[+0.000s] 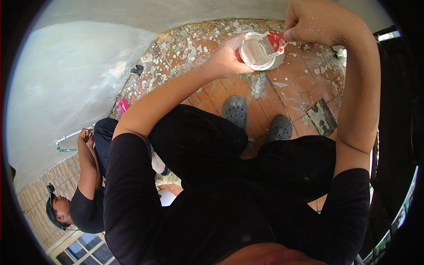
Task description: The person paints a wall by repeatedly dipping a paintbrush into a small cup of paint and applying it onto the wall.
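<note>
My left hand (228, 56) is wrapped around the side of a round plastic tub (277, 62), whose rim is coated in pale paint. Inside it is cream-coloured paint (252, 54). My right hand (309, 28) pinches the handle of a red paintbrush (275, 39) over the tub's far right side. The bristles are coated with paint and reach into the tub's mouth; whether they touch the paint cannot be told. Pale specks dot both forearms.
A grey plastered wall (73, 66) rises at left and ahead. Paint splatters cover the terracotta tile floor (212, 92). A dark broken tile (322, 116), a black scrap (137, 69) and a pink object (123, 106) lie about. Another person (87, 208) sits at left, near a white-and-green pipe (68, 149).
</note>
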Demonstrator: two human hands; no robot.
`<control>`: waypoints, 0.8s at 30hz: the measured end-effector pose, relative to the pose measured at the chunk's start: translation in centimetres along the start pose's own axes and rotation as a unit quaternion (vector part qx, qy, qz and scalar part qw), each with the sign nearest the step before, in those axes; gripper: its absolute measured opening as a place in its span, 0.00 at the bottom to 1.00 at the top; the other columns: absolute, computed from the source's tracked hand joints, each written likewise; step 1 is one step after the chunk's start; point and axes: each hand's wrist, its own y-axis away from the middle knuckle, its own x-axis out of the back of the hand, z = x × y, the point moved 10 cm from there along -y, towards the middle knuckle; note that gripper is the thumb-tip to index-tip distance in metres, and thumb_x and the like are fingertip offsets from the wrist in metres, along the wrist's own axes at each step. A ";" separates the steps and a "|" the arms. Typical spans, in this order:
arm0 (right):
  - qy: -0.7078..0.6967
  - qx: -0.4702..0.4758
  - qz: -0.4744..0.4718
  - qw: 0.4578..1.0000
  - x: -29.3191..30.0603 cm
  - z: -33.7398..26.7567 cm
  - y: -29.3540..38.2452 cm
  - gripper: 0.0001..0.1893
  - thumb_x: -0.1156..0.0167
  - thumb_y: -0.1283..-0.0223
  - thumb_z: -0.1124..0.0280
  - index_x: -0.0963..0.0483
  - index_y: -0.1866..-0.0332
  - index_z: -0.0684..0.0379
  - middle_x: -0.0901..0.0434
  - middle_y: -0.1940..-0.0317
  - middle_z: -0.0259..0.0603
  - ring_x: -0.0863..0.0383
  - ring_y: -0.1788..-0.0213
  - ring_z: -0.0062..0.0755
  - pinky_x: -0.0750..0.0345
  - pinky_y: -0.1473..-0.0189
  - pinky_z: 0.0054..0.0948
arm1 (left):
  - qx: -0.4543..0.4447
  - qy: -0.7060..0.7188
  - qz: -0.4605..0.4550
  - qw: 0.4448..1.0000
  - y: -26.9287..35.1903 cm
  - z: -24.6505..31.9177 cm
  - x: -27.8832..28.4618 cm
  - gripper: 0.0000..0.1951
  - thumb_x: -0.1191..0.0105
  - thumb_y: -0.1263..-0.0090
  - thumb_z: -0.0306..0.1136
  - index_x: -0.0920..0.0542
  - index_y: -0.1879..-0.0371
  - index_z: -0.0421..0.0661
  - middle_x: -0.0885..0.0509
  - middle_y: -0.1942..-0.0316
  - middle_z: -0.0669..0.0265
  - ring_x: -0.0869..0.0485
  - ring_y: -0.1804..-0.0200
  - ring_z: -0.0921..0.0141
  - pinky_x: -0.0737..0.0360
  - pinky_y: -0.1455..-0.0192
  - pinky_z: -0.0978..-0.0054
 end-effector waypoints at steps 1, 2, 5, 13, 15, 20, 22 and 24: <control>-0.002 -0.005 -0.003 1.000 -0.4 0.0 -0.2 0.14 0.38 0.46 0.64 0.17 0.69 0.68 0.19 0.77 0.56 0.22 0.76 0.48 0.26 0.68 0.43 | 0.008 0.022 -0.012 1.000 -0.1 0.1 -0.3 0.37 0.23 0.52 0.33 0.25 0.39 0.40 0.18 0.47 0.59 0.17 0.46 0.67 0.20 0.43 0.67; 0.014 -0.010 0.014 1.000 -0.5 -0.2 -0.6 0.15 0.39 0.46 0.64 0.17 0.68 0.69 0.18 0.74 0.58 0.20 0.74 0.50 0.25 0.67 0.44 | 0.062 0.002 -0.048 0.997 0.0 -0.7 -0.4 0.47 0.24 0.53 0.41 0.31 0.32 0.32 0.24 0.36 0.47 0.24 0.34 0.59 0.28 0.31 0.66; 0.031 0.005 0.019 0.999 -0.6 -0.1 -1.0 0.15 0.40 0.47 0.67 0.17 0.66 0.71 0.17 0.71 0.62 0.17 0.70 0.52 0.22 0.64 0.44 | 0.112 0.074 -0.055 0.989 0.3 -0.9 -0.8 0.45 0.24 0.52 0.40 0.29 0.34 0.36 0.22 0.38 0.50 0.23 0.35 0.61 0.28 0.32 0.65; 0.058 0.003 0.005 0.998 -2.1 -0.9 -2.4 0.15 0.40 0.48 0.69 0.17 0.64 0.73 0.16 0.67 0.63 0.15 0.66 0.53 0.21 0.62 0.43 | 0.036 -0.061 -0.051 0.996 0.0 0.4 -0.1 0.42 0.25 0.53 0.37 0.28 0.34 0.40 0.21 0.40 0.52 0.22 0.37 0.60 0.27 0.33 0.65; 0.061 0.002 0.019 0.998 -2.2 -0.8 -2.5 0.16 0.39 0.47 0.67 0.17 0.61 0.72 0.15 0.65 0.61 0.14 0.64 0.53 0.20 0.60 0.43 | 0.013 -0.102 -0.046 0.994 -0.1 1.2 0.0 0.42 0.25 0.53 0.38 0.27 0.35 0.40 0.21 0.41 0.52 0.21 0.39 0.59 0.27 0.35 0.65; 0.073 0.013 0.010 0.997 -2.4 -2.1 -3.1 0.17 0.37 0.45 0.64 0.16 0.59 0.70 0.14 0.63 0.59 0.14 0.62 0.52 0.20 0.58 0.43 | 0.002 -0.084 -0.034 0.996 0.5 0.5 0.7 0.40 0.25 0.53 0.40 0.25 0.38 0.39 0.19 0.44 0.53 0.19 0.42 0.60 0.25 0.37 0.64; 0.064 -0.006 0.004 0.998 -2.5 -1.3 -2.5 0.18 0.37 0.45 0.63 0.16 0.59 0.69 0.14 0.63 0.58 0.14 0.62 0.52 0.20 0.58 0.43 | -0.008 -0.092 -0.042 0.995 0.0 0.6 0.0 0.39 0.25 0.53 0.40 0.25 0.39 0.39 0.19 0.45 0.53 0.19 0.43 0.60 0.25 0.38 0.64; 0.050 -0.015 0.003 0.999 -2.7 -1.1 -2.7 0.18 0.36 0.45 0.62 0.16 0.59 0.69 0.14 0.62 0.58 0.14 0.62 0.52 0.20 0.59 0.42 | -0.042 -0.112 -0.028 0.992 0.0 0.7 0.1 0.38 0.26 0.53 0.39 0.24 0.41 0.39 0.18 0.47 0.53 0.18 0.44 0.60 0.24 0.39 0.64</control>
